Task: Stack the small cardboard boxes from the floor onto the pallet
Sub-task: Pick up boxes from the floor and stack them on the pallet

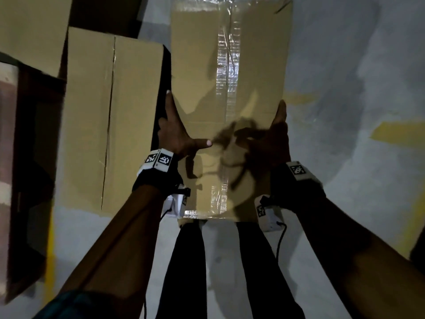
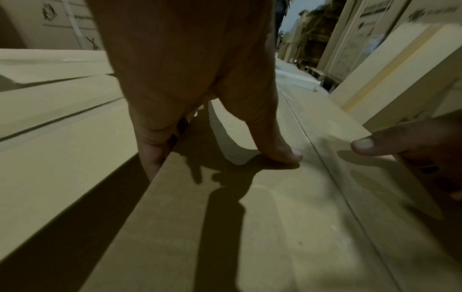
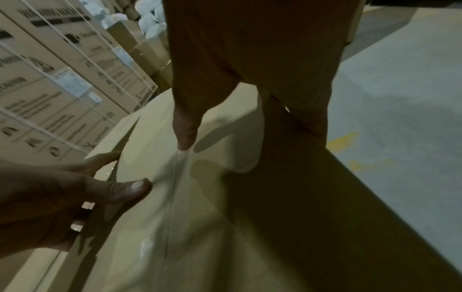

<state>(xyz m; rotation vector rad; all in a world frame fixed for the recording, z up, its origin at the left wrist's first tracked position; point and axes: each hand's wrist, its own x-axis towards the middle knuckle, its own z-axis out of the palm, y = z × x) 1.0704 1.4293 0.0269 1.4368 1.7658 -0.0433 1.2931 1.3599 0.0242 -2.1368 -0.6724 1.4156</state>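
Observation:
A tape-sealed cardboard box (image 1: 230, 77) fills the middle of the head view, held out in front of me over the grey floor. My left hand (image 1: 177, 134) grips its left edge, thumb flat on the top and fingers down the side. My right hand (image 1: 273, 143) grips the right edge the same way. In the left wrist view the left hand (image 2: 200, 79) straddles the box's edge (image 2: 225, 237). In the right wrist view the right hand (image 3: 250, 59) clasps the box (image 3: 175, 217), with its thumb near the tape seam.
A second closed box (image 1: 110, 123) lies just left of the held one, with another (image 1: 30, 31) behind it at the top left. Large printed cartons (image 3: 50, 79) stand beyond. Grey floor (image 1: 356, 88) with yellow marks (image 1: 395, 134) spreads right. My legs (image 1: 184, 272) are below.

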